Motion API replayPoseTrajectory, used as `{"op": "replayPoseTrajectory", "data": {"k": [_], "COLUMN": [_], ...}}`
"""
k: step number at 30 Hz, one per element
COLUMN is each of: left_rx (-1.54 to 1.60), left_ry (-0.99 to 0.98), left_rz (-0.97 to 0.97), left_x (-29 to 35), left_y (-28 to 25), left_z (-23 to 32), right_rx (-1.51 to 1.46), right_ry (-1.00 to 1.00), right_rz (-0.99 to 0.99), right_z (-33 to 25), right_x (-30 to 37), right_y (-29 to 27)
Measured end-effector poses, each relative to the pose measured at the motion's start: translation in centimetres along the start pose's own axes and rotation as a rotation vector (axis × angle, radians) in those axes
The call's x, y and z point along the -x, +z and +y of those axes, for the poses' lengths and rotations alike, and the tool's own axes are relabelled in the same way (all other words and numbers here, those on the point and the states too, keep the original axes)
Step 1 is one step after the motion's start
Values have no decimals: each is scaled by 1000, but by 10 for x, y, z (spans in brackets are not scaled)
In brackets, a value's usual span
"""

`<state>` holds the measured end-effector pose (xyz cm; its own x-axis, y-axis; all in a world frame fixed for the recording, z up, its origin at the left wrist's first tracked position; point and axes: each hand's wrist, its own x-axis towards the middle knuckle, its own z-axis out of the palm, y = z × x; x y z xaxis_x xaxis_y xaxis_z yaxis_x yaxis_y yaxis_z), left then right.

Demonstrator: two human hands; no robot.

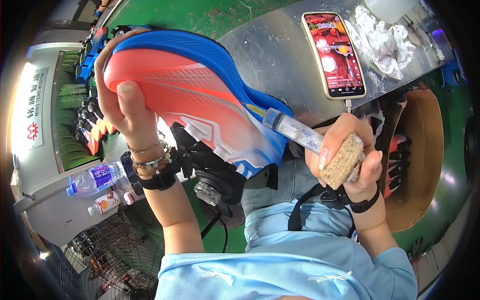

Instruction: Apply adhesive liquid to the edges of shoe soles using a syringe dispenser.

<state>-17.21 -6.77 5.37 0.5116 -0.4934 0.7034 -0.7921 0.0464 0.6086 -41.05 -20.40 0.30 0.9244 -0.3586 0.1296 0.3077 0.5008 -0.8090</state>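
Note:
My left hand (122, 97) grips the toe of a coral, white and blue sports shoe (200, 95), with the thumb on its side and other fingers partly hidden behind it. The shoe is held tilted above my lap. In my right hand (350, 150) is a clear syringe (292, 132) with a yellowish tip (255, 109). That tip points at the line between the coral side and the blue sole; whether it touches is hard to tell. The same hand also clasps a tan, rough-grained block (342, 160) with some white material beside it.
On the metal table (272, 55) lie a phone (335, 55) with a lit screen and cable, and crumpled white tissue (382, 42). A cardboard box (417, 160) with shoes stands at right. Left are bottles (97, 179), a wire fan (112, 255) and a shelf of shoes (90, 127).

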Motion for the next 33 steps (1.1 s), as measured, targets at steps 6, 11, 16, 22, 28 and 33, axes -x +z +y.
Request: {"op": "replayPoseTrajectory", "data": {"k": [6, 11, 16, 22, 28, 33], "left_rx": [8, -32, -62, -174, 177, 110], "left_ry": [-163, -160, -266, -365, -795, -1040], "left_rz": [95, 149, 222, 266, 206, 263], "left_x": [5, 4, 10, 21, 55, 95], "left_y": [-2, 5, -3, -28, -29, -47], "left_z": [-11, -15, -33, -80, -85, -57], "right_rx": [29, 36, 49, 72, 29, 148], "right_ry": [82, 107, 94, 92, 88, 64], "right_rz": [-1, 19, 47, 94, 162, 193], "right_z": [3, 7, 13, 14, 18, 30], "right_x": [15, 31, 39, 38, 23, 3], "right_y": [-13, -23, -29, -29, -12, -2]}}
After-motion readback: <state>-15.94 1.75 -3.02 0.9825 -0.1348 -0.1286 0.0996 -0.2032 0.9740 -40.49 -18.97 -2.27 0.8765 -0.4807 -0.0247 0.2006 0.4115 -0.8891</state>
